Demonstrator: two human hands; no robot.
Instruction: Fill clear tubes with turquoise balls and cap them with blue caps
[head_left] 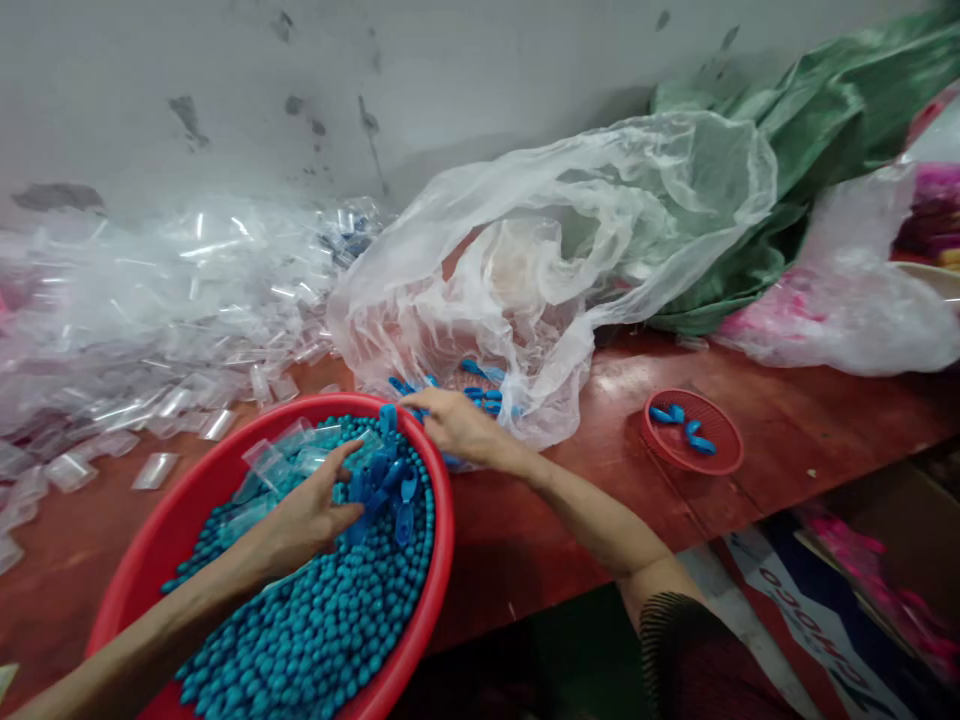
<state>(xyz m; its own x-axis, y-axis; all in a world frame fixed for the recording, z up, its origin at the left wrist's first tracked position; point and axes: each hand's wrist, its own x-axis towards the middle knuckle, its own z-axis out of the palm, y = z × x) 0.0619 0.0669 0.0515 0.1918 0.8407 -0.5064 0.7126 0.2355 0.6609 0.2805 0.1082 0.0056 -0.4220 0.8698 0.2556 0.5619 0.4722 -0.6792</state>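
A big red basin (442, 520) at the table's front holds a heap of small teal balls (322, 620), a few small clear bags and a cluster of blue plastic pieces (386, 480). My left hand (311, 510) lies over the balls with its fingers spread, touching the blue pieces and the clear bags. My right hand (454, 425) reaches over the basin's far rim, its fingers pinched on a blue piece (388, 418). More blue pieces (480, 385) lie just behind it, at the mouth of a large crumpled clear bag (570, 250).
A pile of small clear bags (150, 300) covers the table's left and back. A small red basket (694, 432) with a few blue pieces stands to the right. Green sheeting (810, 130) and a bag of pink items (862, 300) lie at the back right. Boxes sit below the table's edge.
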